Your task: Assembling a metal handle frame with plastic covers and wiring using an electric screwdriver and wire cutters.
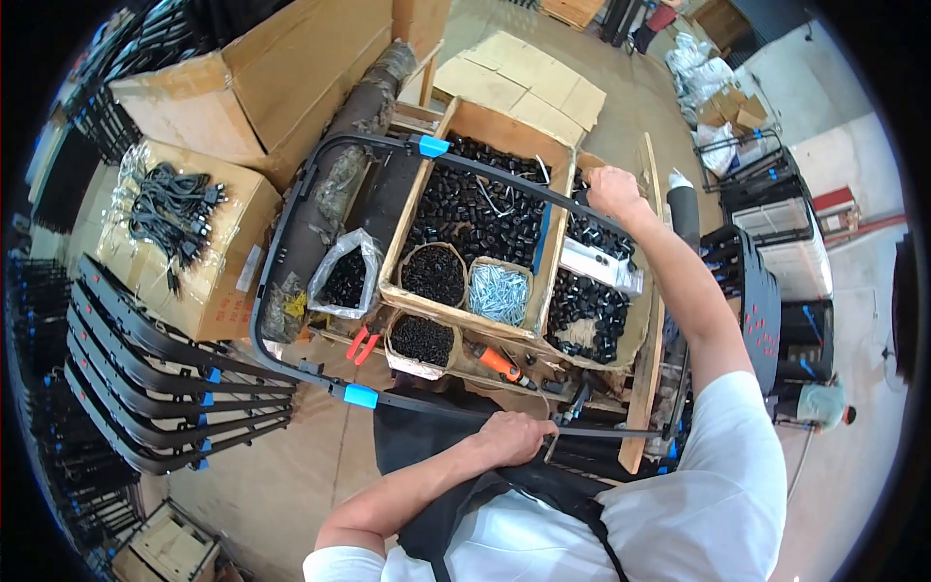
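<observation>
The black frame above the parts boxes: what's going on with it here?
A person's left hand grips the near bar of a large black frame, while the right hand grips its far bar. The frame spans a wooden box that holds small black parts and silver fasteners. An orange-handled tool lies just in front of the box.

Black tubular frame [378, 144], rounded corners, two blue wraps [361, 396], crossing above wooden box [555, 262]

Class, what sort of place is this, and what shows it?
Probably an assembly workshop: a wooden box of small black parts, a batch of silvery fasteners, and stacked black frames.
</observation>
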`<state>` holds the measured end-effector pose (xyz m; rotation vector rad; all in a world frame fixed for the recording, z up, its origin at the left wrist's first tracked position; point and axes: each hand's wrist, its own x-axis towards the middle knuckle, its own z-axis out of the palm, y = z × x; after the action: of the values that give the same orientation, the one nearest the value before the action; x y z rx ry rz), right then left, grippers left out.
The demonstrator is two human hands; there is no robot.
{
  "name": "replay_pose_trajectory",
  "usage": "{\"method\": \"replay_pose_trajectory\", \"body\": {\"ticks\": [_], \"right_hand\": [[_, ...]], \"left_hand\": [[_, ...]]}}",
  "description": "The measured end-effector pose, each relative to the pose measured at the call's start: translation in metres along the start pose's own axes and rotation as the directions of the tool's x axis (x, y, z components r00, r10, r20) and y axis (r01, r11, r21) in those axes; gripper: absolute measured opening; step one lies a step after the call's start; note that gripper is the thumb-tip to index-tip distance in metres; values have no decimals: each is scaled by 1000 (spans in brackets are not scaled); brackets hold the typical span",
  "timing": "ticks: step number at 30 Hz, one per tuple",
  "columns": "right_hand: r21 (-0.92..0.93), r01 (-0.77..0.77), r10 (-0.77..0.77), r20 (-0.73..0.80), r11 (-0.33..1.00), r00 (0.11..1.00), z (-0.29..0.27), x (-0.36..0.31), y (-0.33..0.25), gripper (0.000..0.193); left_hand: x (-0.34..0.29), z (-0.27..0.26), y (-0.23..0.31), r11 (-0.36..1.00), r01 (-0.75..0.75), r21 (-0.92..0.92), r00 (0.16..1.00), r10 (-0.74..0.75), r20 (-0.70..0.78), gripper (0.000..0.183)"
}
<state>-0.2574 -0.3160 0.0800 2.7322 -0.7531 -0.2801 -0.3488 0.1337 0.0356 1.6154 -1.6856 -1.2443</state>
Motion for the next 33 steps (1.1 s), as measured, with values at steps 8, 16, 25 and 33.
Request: {"method": "replay_pose_trajectory", "body": {"ticks": [8,16,25,33], "right_hand": [[-257,126,-53,274,958,960,2,11,-15,20],[-248,90,0,341,965,940,-1,11,-6,26],[-194,90,-27,302,977,953,12,30,-9,21],[86,233,-238,47,969,970,58,17,13,29]], "left_hand": [[5,19,-14,987,-158,36,974,162,-158,36],[-6,4,4,998,20,-64,995,-26,-101,32],[2,7,11,990,113,-86,993,-116,-32,31],[12,32,9,980,15,198,987,18,-162,33]]}}
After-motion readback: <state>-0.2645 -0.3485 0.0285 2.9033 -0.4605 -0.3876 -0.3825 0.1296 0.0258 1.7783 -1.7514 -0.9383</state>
